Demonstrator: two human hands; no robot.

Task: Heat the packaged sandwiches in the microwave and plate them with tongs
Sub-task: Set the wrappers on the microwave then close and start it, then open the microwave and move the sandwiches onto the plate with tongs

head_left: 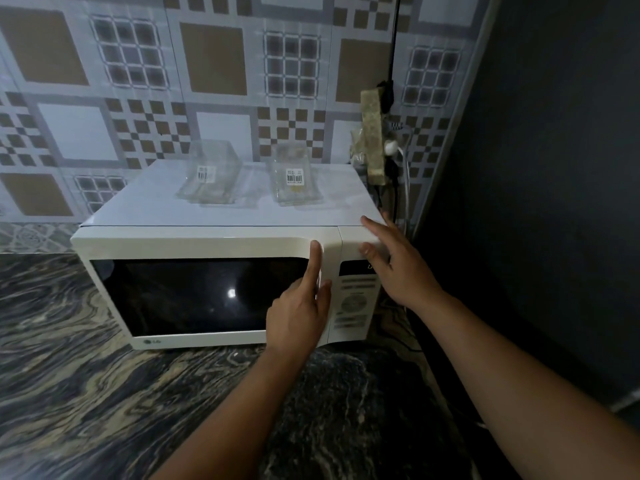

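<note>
A white microwave (194, 244) stands on a dark marbled counter, its door closed. On its top lie two clear plastic sandwich packs with barcode labels, one to the left (211, 178) and one to the right (294, 180). My left hand (301, 306) is at the right edge of the door, thumb up along the front, fingers curled round the door's edge. My right hand (391, 261) rests with straight fingers on the top right corner of the microwave, above the control panel (353, 299).
The marbled counter (86, 393) stretches out in front and to the left. Behind is a patterned tiled wall (214, 57). At the right hang a socket block with cables (375, 140), next to a dark wall (554, 202).
</note>
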